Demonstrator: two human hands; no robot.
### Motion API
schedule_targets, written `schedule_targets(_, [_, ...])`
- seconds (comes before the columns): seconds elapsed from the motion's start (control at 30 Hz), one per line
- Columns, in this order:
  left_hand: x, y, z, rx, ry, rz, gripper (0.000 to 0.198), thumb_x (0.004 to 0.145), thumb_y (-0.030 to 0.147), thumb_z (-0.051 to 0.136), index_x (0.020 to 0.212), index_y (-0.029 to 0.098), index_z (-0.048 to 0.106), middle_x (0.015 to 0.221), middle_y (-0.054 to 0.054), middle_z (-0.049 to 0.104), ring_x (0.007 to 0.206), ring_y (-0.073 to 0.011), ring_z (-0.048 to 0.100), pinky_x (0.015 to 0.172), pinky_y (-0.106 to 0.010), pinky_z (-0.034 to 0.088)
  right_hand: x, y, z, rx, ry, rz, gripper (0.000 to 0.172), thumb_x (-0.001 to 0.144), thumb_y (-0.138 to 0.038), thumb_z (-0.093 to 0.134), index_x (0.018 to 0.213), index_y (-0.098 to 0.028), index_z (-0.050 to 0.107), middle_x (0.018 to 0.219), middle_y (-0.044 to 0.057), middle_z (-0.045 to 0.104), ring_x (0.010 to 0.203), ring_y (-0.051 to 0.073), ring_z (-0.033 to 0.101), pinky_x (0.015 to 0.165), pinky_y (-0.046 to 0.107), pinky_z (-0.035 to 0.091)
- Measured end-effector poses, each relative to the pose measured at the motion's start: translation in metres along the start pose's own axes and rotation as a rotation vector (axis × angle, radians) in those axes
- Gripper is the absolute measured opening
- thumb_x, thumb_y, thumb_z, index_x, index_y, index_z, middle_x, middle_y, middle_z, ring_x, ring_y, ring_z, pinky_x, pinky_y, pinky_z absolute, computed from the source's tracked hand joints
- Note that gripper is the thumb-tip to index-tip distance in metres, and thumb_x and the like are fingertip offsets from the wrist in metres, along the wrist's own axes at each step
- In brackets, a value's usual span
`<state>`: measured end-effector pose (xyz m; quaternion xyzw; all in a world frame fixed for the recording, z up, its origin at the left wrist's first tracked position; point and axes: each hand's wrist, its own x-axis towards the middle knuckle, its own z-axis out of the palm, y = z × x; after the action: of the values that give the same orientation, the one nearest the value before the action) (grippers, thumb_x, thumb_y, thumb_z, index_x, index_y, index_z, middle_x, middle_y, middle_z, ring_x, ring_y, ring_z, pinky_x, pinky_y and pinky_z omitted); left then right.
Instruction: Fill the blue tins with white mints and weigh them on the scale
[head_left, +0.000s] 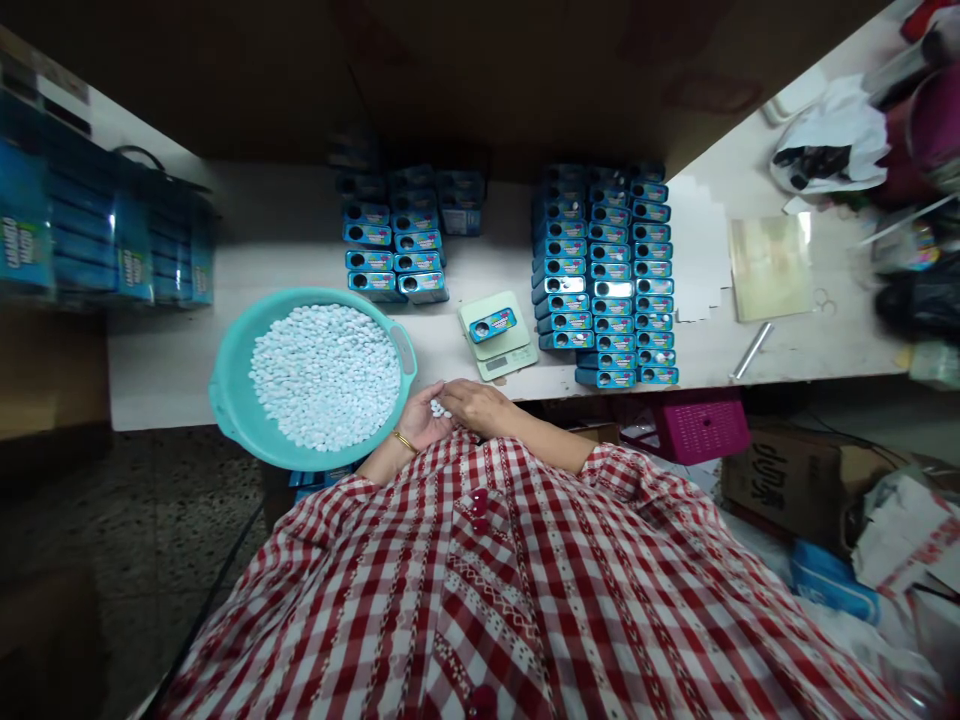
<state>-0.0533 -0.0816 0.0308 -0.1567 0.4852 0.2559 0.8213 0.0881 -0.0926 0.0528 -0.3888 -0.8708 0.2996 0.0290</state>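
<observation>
My left hand (pixel 422 420) is cupped palm up beside the basin, with a small heap of white candies (pixel 440 409) in it. Over that palm bends my right hand (pixel 480 406), its fingers drawn together at the candies; whatever they pinch is hidden. A turquoise plastic basin (pixel 234 350) full of the same small white candies stands at the left on the table edge. Just beyond my hands is a pale kitchen scale (pixel 517 357), and on it lies a blue tin (pixel 493 325) with a dark round opening at one end.
Rows of blue tins (pixel 611 300) stand right of the scale, and a smaller group (pixel 396 250) stands behind it. Wrapped packs of blue boxes (pixel 82 240) are stacked far left. A brown overhang (pixel 450 80) covers the table's back. Below right is a magenta basket (pixel 701 425).
</observation>
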Motion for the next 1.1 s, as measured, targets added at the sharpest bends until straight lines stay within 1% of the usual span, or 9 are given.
schedule_targets(0.1, [0.002, 0.001, -0.001, 0.008, -0.047, 0.04, 0.027, 0.089, 0.017, 0.039, 0.088, 0.009, 0.065, 0.067, -0.008, 0.067, 0.064, -0.0153, 0.066, 0.075, -0.031, 0.054, -0.004, 0.019, -0.006, 0.025, 0.177, 0.115, 0.021, 0.092, -0.018, 0.043, 0.102, -0.013, 0.061, 0.1, 0.011, 0.062, 0.094, 0.019, 0.055, 0.082, 0.03, 0.046])
schedule_targets(0.17, [0.001, 0.003, 0.002, 0.033, -0.074, 0.045, 0.029, 0.088, 0.018, 0.039, 0.09, 0.007, 0.066, 0.08, -0.014, 0.07, 0.079, -0.0197, 0.068, 0.081, -0.035, 0.053, -0.004, 0.038, -0.014, 0.051, 0.334, 0.215, 0.024, 0.093, -0.02, 0.041, 0.101, -0.013, 0.062, 0.099, 0.012, 0.062, 0.096, 0.019, 0.055, 0.087, 0.031, 0.045])
schedule_targets(0.23, [0.0, 0.004, 0.005, 0.047, -0.078, 0.05, 0.031, 0.089, 0.018, 0.038, 0.09, 0.006, 0.066, 0.091, -0.018, 0.07, 0.09, -0.0223, 0.067, 0.083, -0.035, 0.053, -0.001, 0.057, -0.021, 0.085, 0.442, 0.293, 0.024, 0.093, -0.02, 0.041, 0.102, -0.014, 0.062, 0.1, 0.012, 0.062, 0.098, 0.019, 0.055, 0.089, 0.031, 0.045])
schedule_targets(0.4, [-0.003, 0.008, 0.01, 0.033, -0.072, 0.075, 0.032, 0.089, 0.018, 0.037, 0.087, 0.005, 0.067, 0.095, -0.018, 0.071, 0.092, -0.0222, 0.067, 0.082, -0.033, 0.053, 0.001, 0.083, -0.027, 0.16, 0.502, 0.363, 0.023, 0.091, -0.019, 0.044, 0.103, -0.017, 0.064, 0.101, 0.009, 0.064, 0.096, 0.017, 0.058, 0.087, 0.029, 0.046])
schedule_targets(0.5, [-0.004, 0.011, 0.008, 0.026, -0.062, 0.083, 0.033, 0.09, 0.018, 0.036, 0.087, 0.005, 0.067, 0.094, -0.017, 0.071, 0.092, -0.0216, 0.068, 0.082, -0.032, 0.053, -0.004, 0.088, -0.026, 0.231, 0.623, 0.354, 0.02, 0.089, -0.019, 0.046, 0.097, -0.017, 0.065, 0.096, 0.008, 0.066, 0.094, 0.016, 0.06, 0.086, 0.028, 0.047])
schedule_targets(0.6, [-0.004, 0.013, 0.006, 0.021, -0.05, 0.101, 0.034, 0.09, 0.018, 0.035, 0.086, 0.005, 0.066, 0.094, -0.017, 0.071, 0.093, -0.021, 0.067, 0.082, -0.03, 0.053, -0.009, 0.092, -0.028, 0.304, 0.734, 0.338, 0.016, 0.087, -0.019, 0.051, 0.09, -0.018, 0.066, 0.09, 0.005, 0.067, 0.086, 0.016, 0.062, 0.08, 0.028, 0.049])
schedule_targets(0.7, [-0.004, 0.014, 0.007, 0.02, -0.034, 0.113, 0.032, 0.09, 0.018, 0.036, 0.087, 0.005, 0.066, 0.096, -0.017, 0.071, 0.098, -0.021, 0.066, 0.085, -0.03, 0.052, -0.008, 0.092, -0.031, 0.329, 0.768, 0.316, 0.013, 0.085, -0.018, 0.054, 0.087, -0.019, 0.067, 0.087, 0.003, 0.068, 0.081, 0.014, 0.062, 0.076, 0.027, 0.049])
schedule_targets(0.83, [-0.005, 0.015, 0.009, 0.018, -0.012, 0.118, 0.031, 0.089, 0.018, 0.037, 0.089, 0.006, 0.066, 0.098, -0.017, 0.07, 0.102, -0.0214, 0.064, 0.089, -0.032, 0.05, -0.005, 0.089, -0.032, 0.346, 0.776, 0.285, 0.014, 0.085, -0.018, 0.053, 0.088, -0.02, 0.067, 0.087, 0.003, 0.067, 0.082, 0.014, 0.062, 0.076, 0.026, 0.049])
schedule_targets(1.1, [-0.004, 0.015, 0.006, 0.013, -0.031, 0.118, 0.031, 0.089, 0.019, 0.038, 0.087, 0.006, 0.066, 0.097, -0.017, 0.07, 0.098, -0.0215, 0.066, 0.086, -0.031, 0.051, -0.007, 0.088, -0.031, 0.347, 0.781, 0.299, 0.015, 0.085, -0.018, 0.053, 0.088, -0.02, 0.067, 0.087, 0.003, 0.068, 0.082, 0.014, 0.063, 0.076, 0.026, 0.049])
